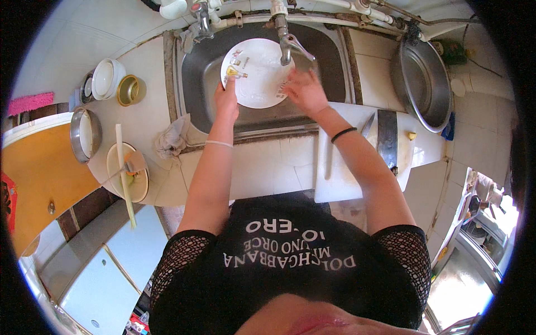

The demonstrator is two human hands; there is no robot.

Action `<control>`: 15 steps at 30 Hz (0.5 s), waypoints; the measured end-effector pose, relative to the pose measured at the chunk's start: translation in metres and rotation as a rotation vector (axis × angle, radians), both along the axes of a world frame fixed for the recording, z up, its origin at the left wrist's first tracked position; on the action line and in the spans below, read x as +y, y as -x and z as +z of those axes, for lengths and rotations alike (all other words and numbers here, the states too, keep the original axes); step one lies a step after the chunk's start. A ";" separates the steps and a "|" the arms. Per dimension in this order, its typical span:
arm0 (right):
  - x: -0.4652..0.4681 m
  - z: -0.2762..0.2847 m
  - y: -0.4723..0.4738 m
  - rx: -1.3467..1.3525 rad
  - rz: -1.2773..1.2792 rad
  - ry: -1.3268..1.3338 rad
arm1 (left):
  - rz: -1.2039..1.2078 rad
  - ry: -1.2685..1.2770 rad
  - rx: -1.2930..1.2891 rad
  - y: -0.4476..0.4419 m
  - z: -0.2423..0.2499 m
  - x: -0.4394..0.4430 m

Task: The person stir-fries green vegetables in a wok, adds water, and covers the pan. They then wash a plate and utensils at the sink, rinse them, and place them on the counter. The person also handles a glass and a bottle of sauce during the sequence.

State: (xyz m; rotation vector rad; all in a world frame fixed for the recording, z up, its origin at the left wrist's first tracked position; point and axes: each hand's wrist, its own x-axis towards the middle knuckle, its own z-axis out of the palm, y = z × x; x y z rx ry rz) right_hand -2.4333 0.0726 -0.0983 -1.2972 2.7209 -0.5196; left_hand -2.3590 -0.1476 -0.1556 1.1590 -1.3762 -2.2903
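A white round plate (259, 75) with printed decoration is held over the metal sink (268, 117), below the faucet (286, 50). My left hand (227, 98) grips the plate at its lower left edge, thumb on its upper face. At the right edge is my right hand (307, 92), blurred, its fingers spread near or on the rim; whether they touch it I cannot tell. The faucet's spout hangs over the plate's right part. Whether water runs from it is not clear.
Right of the sink lies a white cutting board (339, 184) with a cleaver (387, 138) on it. A large metal basin (425, 83) leans at the far right. On the left are a crumpled cloth (171, 138), a bowl (144, 184) with a long pale stick, white bowls (106, 79) and a gold-coloured tin (130, 90).
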 end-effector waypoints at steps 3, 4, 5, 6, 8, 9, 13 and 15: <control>-0.004 0.006 0.010 -0.056 -0.382 0.294 | -0.138 -0.066 -0.025 0.001 0.009 0.004; -0.015 0.008 0.006 -0.110 -0.528 0.414 | -0.171 -0.067 -0.030 0.002 0.010 0.006; -0.021 0.009 0.005 -0.165 -0.675 0.533 | -0.205 -0.068 -0.035 0.005 0.010 0.008; -0.018 0.002 0.008 -0.251 -0.701 0.542 | -0.238 -0.069 -0.038 0.008 0.010 0.010; -0.009 -0.016 0.018 -0.424 -0.758 0.558 | -0.244 -0.018 0.014 0.010 0.004 0.019; -0.009 -0.016 0.016 -0.386 -0.792 0.566 | -0.252 0.007 0.036 0.011 0.000 0.026; -0.019 -0.003 0.005 -0.278 -0.929 0.601 | -0.083 0.219 -0.164 0.004 0.007 0.090; -0.019 -0.003 -0.001 -0.267 -0.964 0.607 | -0.144 0.210 -0.230 0.005 0.009 0.088</control>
